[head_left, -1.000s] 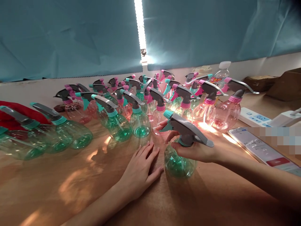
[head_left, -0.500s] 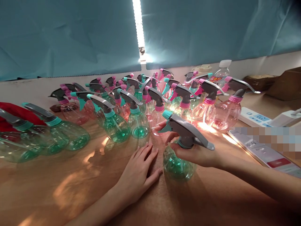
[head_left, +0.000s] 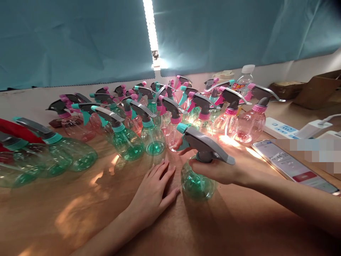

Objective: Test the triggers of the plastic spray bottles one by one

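One green spray bottle [head_left: 197, 185] only: gripping it nearly upright by the neck [head_left: 205, 155], within the curled right hand [head_left: 220, 171]; resting the left hand [head_left: 151, 192] flat, fingers slightly spread, on the desk [head_left: 106, 224] just beside. For good control, better be gripping firmly, without tilting.

- Before you on the bench [head_left: 87, 222]: one spray bottle [head_left: 196, 185], right of your left hand [head_left: 152, 191].
- Behind it: a cluster of bottles [head_left: 153, 138].
- To your right: a phone [head_left: 289, 163], power strip [head_left: 278, 128] behind.
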{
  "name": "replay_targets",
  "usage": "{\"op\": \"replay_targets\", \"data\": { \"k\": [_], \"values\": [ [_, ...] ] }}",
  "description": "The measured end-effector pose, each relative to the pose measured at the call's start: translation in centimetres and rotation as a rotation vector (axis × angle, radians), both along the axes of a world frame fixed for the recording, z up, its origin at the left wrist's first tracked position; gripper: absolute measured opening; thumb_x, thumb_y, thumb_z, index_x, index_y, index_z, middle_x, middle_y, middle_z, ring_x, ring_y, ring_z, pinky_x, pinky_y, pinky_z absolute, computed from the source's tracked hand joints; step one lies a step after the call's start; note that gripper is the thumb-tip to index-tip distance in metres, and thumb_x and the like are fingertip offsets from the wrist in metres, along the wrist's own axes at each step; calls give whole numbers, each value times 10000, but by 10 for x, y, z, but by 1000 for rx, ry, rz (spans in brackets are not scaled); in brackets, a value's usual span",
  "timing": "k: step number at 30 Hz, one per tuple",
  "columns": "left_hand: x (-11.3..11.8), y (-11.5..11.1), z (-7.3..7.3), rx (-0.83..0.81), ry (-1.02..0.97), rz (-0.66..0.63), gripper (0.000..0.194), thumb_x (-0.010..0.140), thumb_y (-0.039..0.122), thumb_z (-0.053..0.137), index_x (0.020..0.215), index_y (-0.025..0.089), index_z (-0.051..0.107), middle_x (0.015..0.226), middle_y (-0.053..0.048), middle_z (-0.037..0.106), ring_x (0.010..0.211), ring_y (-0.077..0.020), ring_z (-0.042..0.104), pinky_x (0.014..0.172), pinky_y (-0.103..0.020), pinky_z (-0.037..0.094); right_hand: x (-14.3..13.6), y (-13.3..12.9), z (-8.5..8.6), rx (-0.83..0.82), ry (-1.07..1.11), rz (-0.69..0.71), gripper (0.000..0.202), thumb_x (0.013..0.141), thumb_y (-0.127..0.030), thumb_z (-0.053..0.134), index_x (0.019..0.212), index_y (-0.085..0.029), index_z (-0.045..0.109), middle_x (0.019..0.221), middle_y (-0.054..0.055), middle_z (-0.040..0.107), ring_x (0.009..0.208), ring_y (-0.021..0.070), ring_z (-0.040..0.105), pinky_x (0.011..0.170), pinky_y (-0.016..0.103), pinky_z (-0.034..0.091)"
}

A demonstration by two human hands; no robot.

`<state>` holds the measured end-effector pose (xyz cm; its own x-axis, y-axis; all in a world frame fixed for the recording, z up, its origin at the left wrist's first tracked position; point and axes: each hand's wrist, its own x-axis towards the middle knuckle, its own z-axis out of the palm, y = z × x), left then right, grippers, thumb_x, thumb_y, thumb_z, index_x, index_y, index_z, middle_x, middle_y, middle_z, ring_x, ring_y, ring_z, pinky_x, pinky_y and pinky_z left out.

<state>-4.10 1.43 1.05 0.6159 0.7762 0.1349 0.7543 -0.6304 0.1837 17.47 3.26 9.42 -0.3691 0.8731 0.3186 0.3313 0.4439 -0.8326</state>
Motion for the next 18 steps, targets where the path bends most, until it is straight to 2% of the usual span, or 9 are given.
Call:
{"op": "replay_targets", "data": {
  "k": [6,11,14,18],
  "values": [
    [1,0,3,11,-23,-16,483,969,413,493,1380,160,482,1468,-151,447,1359,-333,378,1080,-555,356,1,0,5,-2,-145,-38,297,659,-85,541,916,-228,584,703,-41,573,532,86,482,423,227,305],
    [0,0,2,8,-16,-24,481,965,399,509,1372,144,495,1477,-155,433,1369,-339,365,1093,-546,349,3,0,5,-21,-221,-45,266,675,-118,521,907,-234,581,603,-58,513,490,87,446,409,227,275],
    [0,0,2,16,-32,-25,470,960,398,517,1357,145,513,1475,-151,437,1362,-347,377,1091,-547,353,3,0,5,-42,-258,-54,310,684,-124,522,960,-242,603,555,-66,489,477,94,449,410,227,278],
    [0,0,2,19,-34,-19,471,961,399,512,1362,152,507,1463,-146,454,1361,-349,378,1088,-555,353,1,0,3,-56,-168,-26,410,675,-111,523,1034,-280,624,623,-56,569,543,112,531,450,222,361]
  ]
}}
